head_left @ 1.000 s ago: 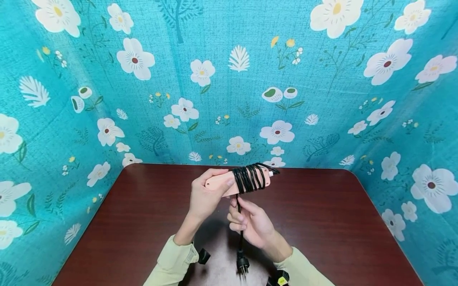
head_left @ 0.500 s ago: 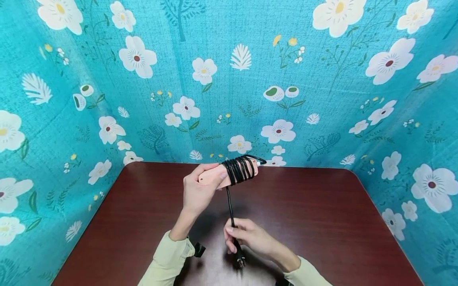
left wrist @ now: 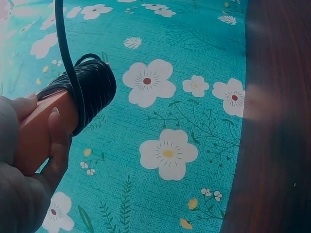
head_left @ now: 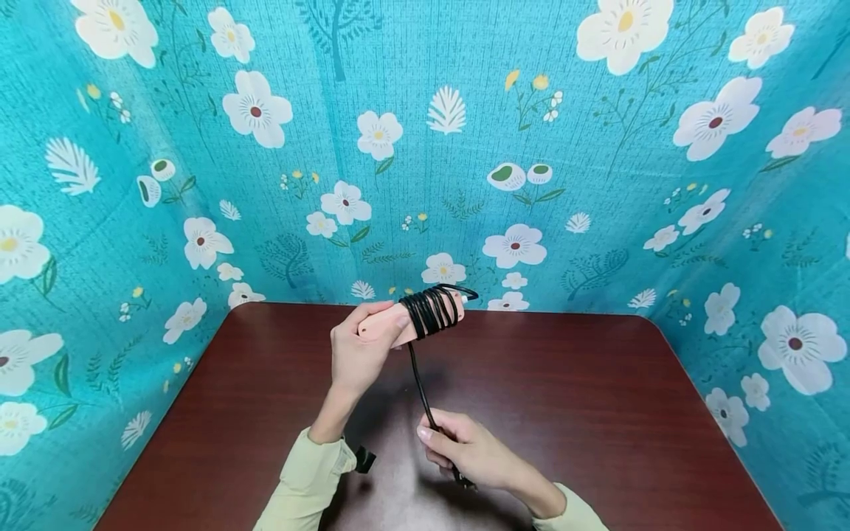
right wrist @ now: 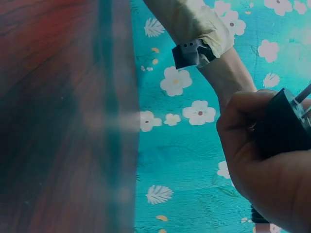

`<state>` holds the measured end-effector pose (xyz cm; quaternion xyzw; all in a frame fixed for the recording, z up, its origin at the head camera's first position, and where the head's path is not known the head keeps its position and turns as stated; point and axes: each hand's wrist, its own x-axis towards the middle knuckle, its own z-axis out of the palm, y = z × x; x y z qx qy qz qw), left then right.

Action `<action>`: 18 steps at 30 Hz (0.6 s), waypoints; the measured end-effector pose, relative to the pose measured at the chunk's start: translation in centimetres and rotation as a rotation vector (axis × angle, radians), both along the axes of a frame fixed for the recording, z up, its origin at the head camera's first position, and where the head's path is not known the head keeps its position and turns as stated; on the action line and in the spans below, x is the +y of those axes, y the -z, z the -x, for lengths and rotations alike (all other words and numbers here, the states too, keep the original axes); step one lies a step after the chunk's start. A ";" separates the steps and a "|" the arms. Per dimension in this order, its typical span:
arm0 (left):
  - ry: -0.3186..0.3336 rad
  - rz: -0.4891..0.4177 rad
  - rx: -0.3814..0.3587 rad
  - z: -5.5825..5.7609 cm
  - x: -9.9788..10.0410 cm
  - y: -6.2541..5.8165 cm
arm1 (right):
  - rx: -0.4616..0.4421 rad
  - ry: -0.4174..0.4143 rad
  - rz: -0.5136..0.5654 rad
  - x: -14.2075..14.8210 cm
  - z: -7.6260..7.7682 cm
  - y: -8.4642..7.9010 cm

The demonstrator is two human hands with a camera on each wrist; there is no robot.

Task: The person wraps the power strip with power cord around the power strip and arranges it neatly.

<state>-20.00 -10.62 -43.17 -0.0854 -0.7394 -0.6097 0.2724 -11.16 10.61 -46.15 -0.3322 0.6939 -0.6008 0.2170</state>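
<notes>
My left hand [head_left: 358, 361] grips the bare end of a pink power strip [head_left: 378, 327], holding it raised above the table. A black cord [head_left: 432, 311] is wound in several turns around its other end, where a white collar sticks out. From the coil, a free length of cord runs down to my right hand [head_left: 468, 448]. That hand holds the cord close to its black plug [head_left: 465, 483]; in the right wrist view the plug [right wrist: 281, 124] sits inside the curled fingers, metal prongs outward. In the left wrist view, thumb and fingers clasp the pink body [left wrist: 51, 121] beside the coil.
Below both hands lies a dark red-brown wooden table [head_left: 571, 391] with rounded far corners. A turquoise flowered cloth [head_left: 425, 177] hangs behind it and along both sides. A small black camera [head_left: 364, 459] is on the left wrist.
The right hand has moved down along the cord towards the plug, and the free cord between the hands now shows longer. The left hand has shifted the power strip left and slightly up.
</notes>
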 end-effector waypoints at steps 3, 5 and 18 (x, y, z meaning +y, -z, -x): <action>0.004 -0.004 -0.005 0.1 0.0 0.1 | 0.038 0.028 -0.065 0.4 0.1 -0.7; 0.008 -0.002 -0.007 0.1 0.0 0.2 | 0.079 0.051 -0.124 1.1 0.3 -1.3; 0.018 0.033 -0.082 0.2 0.1 1.2 | 0.590 0.316 -0.589 4.3 0.6 -5.5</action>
